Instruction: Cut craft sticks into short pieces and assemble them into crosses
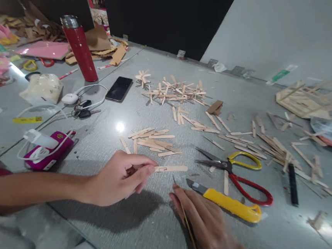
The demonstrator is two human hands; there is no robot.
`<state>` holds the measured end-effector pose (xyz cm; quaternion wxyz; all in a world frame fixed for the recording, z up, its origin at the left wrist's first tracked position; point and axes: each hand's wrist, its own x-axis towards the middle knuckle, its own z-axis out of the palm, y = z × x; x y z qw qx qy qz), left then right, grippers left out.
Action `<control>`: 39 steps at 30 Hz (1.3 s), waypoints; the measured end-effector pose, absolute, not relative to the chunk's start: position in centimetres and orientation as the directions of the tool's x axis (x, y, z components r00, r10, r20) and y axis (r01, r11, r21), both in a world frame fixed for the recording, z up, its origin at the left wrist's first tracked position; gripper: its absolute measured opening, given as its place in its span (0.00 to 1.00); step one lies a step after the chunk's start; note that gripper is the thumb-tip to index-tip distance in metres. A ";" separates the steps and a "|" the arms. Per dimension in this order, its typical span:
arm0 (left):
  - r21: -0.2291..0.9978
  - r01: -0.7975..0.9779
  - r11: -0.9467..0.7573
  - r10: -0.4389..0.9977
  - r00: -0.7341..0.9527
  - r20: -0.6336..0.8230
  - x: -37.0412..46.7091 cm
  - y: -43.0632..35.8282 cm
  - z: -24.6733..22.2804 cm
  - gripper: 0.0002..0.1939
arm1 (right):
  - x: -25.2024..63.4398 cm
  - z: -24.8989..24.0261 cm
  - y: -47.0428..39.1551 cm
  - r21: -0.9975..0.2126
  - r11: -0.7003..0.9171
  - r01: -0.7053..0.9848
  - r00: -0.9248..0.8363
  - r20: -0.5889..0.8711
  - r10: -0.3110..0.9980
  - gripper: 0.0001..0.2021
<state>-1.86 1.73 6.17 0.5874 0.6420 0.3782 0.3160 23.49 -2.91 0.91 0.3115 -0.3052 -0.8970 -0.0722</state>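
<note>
My left hand [124,179] pinches one end of a wooden craft stick [176,168], which points right above the table and has dark marks near my fingertips. My right hand [201,216] is closed around a slim pointed tool [189,228] with a brass-coloured shaft; its thin tip shows just below the stick, apart from it. To the right of that hand lies a yellow snap-off utility knife [231,204]. Scissors [229,167] with one yellow and one red handle rest behind the knife, blades spread. Several craft sticks [155,143] lie loosely behind my left hand.
More sticks [174,92] are heaped at the back and scattered right [271,145]. A red bottle [81,51], phone [119,88], keys [84,113] and purple power bank [50,151] with cables stand or lie left. A stick frame [304,100] and black strip [293,186] are at right.
</note>
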 end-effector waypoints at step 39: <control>0.960 0.278 -0.017 0.833 0.535 -0.141 -1.4 1.9 4.0 0.19 | 23.9 -1.3 -2.6 -0.214 0.684 0.698 -0.538 0.474 0.697 0.27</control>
